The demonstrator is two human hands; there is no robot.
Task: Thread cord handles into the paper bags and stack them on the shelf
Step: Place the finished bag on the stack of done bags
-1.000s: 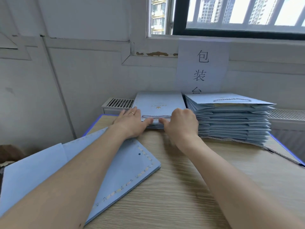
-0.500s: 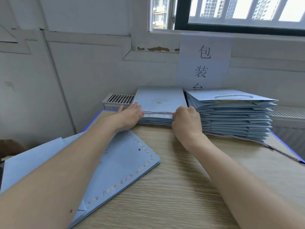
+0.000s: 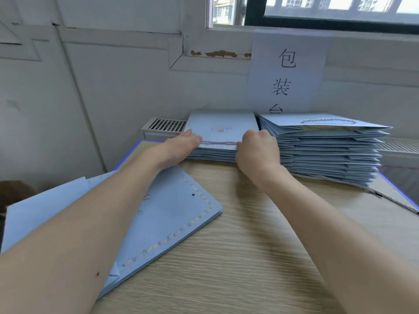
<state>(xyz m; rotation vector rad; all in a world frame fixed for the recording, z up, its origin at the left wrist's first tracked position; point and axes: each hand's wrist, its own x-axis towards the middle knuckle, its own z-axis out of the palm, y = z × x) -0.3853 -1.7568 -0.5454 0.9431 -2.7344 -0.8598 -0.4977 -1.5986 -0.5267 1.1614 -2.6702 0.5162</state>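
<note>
Just left of the tall stack of finished bags, on the bench, I seemed to be settling the top bag onto a lower pile. My left grip lay flat, fingers straight and holding nothing, on its left edge to steady it. My right grip was curled and clamped on its near edge, by the right end of the cord handle, probably to square it up. It was pale blue, lying flat, with a small gold mark and the white twisted cord across its near edge.
</note>
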